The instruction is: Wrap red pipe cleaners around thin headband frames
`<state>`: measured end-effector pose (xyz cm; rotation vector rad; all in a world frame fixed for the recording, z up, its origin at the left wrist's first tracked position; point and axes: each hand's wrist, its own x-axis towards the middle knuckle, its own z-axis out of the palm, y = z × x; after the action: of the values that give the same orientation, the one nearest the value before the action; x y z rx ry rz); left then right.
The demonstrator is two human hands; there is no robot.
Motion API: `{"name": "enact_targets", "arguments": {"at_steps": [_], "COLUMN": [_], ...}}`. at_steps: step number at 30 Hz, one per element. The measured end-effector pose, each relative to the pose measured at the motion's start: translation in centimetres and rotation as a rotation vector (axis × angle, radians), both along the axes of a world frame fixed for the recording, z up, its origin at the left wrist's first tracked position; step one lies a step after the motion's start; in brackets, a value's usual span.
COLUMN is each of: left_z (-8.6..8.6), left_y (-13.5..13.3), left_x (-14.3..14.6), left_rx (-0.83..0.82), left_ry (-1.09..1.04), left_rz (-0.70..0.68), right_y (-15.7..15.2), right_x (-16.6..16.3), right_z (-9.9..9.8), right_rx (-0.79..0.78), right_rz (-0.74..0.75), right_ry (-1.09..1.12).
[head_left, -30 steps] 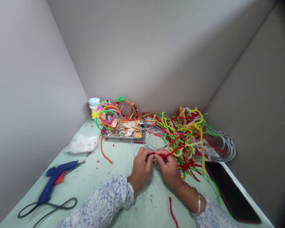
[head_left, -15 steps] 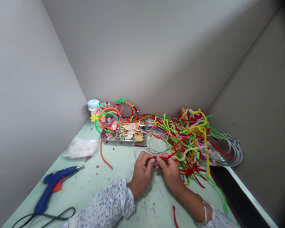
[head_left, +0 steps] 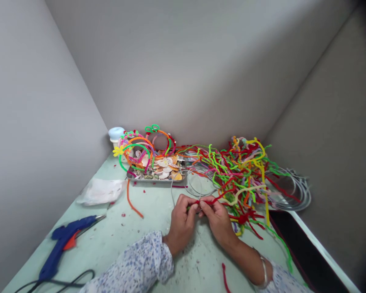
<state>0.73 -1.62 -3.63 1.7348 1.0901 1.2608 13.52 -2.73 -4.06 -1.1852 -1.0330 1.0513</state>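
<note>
My left hand (head_left: 183,215) and my right hand (head_left: 215,217) meet at the middle of the table, fingertips pinched close together. Between them runs a red pipe cleaner (head_left: 217,199), its free end pointing up and right past my right hand. A thin grey wire loop (head_left: 172,188) rises behind my fingers and seems to pass into the same pinch; the exact contact is hidden by the fingers. Just right of my right hand lies a red pipe-cleaner cluster (head_left: 244,219). A short red piece (head_left: 225,277) rests nearer to me.
A metal tray (head_left: 155,179) of shells stands at the back, with colourful pipe-cleaner hoops (head_left: 137,150) over it. Tangled pipe cleaners (head_left: 238,171) and coiled wire (head_left: 303,195) fill the right. A blue glue gun (head_left: 61,244), plastic bag (head_left: 100,191), and dark phone-like slab (head_left: 305,248) lie around.
Both hands keep their pinch on the red pipe cleaner, almost unmoved. The camera view has shifted slightly, so the glue gun and tray appear a little further left.
</note>
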Motion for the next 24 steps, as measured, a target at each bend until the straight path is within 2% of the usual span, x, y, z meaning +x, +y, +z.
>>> {"name": "enact_targets", "arguments": {"at_steps": [10,24], "left_z": [0.01,-0.17], "left_y": [0.14,0.14], "left_x": [-0.01,-0.18], "left_rx": [-0.046,-0.059], "left_ry": [-0.057,-0.098], "left_rz": [-0.078,-0.118], "right_y": [0.21,0.14], "right_x": [0.35,0.79], "right_z": [0.21,0.44], "right_rx": [0.004,0.005], "right_rz": [0.062,0.150], "right_ry": [0.027,0.022]}}
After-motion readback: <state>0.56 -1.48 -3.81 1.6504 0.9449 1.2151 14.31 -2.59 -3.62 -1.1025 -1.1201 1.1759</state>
